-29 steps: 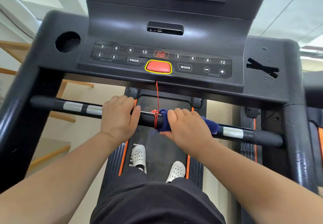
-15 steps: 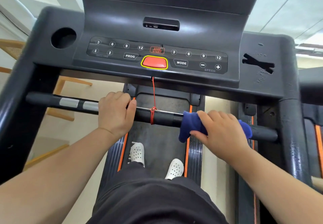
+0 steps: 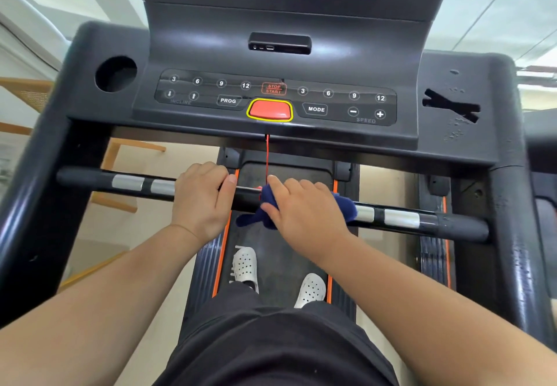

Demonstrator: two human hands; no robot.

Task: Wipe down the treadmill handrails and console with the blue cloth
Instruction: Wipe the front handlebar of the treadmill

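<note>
The dark blue cloth (image 3: 345, 206) lies bunched over the middle of the black handrail (image 3: 90, 179), beneath the grey console (image 3: 331, 63).

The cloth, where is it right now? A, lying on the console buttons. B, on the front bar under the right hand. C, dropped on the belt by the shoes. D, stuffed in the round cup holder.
B: the right hand holds the cloth against the bar, right next to where the red cord comes down.
</note>
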